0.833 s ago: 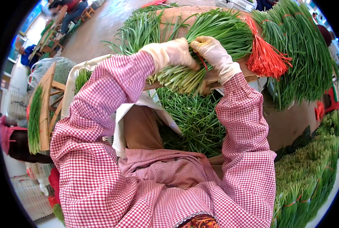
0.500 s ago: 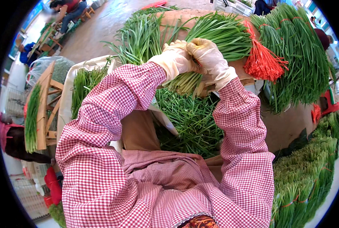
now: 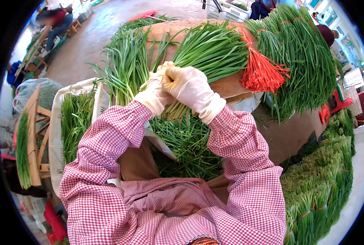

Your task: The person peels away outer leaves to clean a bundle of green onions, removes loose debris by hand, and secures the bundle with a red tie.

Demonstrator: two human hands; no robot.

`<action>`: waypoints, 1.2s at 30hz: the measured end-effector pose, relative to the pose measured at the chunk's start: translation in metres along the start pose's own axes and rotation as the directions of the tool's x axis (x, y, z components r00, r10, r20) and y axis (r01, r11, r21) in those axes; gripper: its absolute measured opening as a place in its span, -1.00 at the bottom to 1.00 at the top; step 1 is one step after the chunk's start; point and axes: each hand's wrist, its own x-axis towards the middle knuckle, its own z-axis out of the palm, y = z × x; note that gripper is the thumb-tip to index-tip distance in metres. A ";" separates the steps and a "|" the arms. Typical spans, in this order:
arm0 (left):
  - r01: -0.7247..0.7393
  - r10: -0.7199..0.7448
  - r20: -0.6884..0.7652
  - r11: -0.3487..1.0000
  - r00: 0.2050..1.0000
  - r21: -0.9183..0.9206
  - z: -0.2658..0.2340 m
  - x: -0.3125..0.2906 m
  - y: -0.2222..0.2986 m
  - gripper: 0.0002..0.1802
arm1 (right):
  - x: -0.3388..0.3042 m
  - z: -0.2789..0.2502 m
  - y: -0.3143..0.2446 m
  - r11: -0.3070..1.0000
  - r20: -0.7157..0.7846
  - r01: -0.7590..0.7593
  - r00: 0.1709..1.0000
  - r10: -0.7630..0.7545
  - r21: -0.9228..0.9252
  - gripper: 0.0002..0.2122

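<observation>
Both my hands wear pale, stained gloves and are pressed together over the stems of a bunch of garlic chives [image 3: 216, 47]. My left hand [image 3: 155, 90] and my right hand [image 3: 190, 87] are closed, fingers curled inward. What is pinched between them is hidden. The bunch lies on a brown board [image 3: 227, 86], leaves pointing away to the right; its pale stem ends [image 3: 175, 111] stick out below my gloves. Loose garlic chives [image 3: 126, 61] spread just left of it. A bundle of red ties [image 3: 263, 71] hangs over the leaves on the right.
Cut green leaves [image 3: 186, 143] fill a container below my hands. A white crate [image 3: 57, 122] of greens stands at left, beside a wooden stand [image 3: 34, 143]. Tied bunches [image 3: 308, 61] are heaped at far right; more [image 3: 316, 196] stand near right. Other people sit farther off.
The view has shifted, so the board and my hands sit farther left and lower. My right hand has turned over more, its back now showing, and the two hands remain together.
</observation>
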 end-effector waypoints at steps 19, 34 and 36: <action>0.062 -0.035 -0.063 0.868 0.997 0.493 -0.022 -0.025 0.092 -0.10 | -0.043 -0.021 0.030 0.666 -0.019 -0.231 0.938 0.345 0.710 -0.82; -0.087 0.120 -0.246 0.986 0.962 0.140 0.022 0.010 0.020 -0.31 | -0.025 0.002 0.026 0.991 -0.269 0.065 0.959 -0.093 -0.114 -0.91; -0.089 0.119 -0.266 0.989 0.957 0.122 0.017 0.009 0.011 -0.33 | -0.010 0.002 0.018 0.955 -0.208 0.153 0.956 -0.208 -0.253 -0.92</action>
